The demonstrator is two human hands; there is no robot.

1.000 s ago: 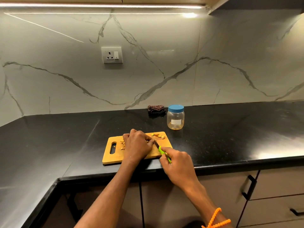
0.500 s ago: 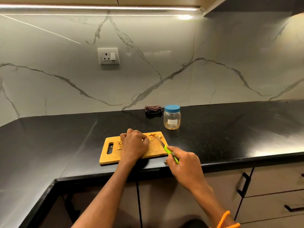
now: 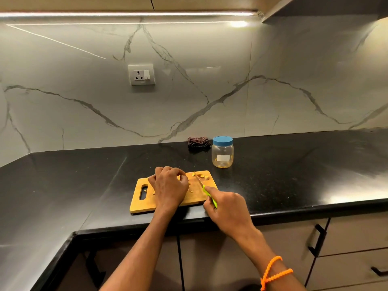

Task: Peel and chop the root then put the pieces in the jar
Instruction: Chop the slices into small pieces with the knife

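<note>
Chopping under way, jar still lidded.
Our right hand grips the knife; left hand curls over the root; pieces wait on the board.

1. Root: yellowish, mostly hidden under curled fingers at the board's middle; its shape cannot be told.
2. Pieces: small yellow-tan chunks, some clustered at the board's far right corner, a few more scattered near its middle.
3. Jar: clear plastic, upright, blue lid on, white label, a few yellow bits at its bottom; stands on the counter just beyond the board's far right corner.
</note>
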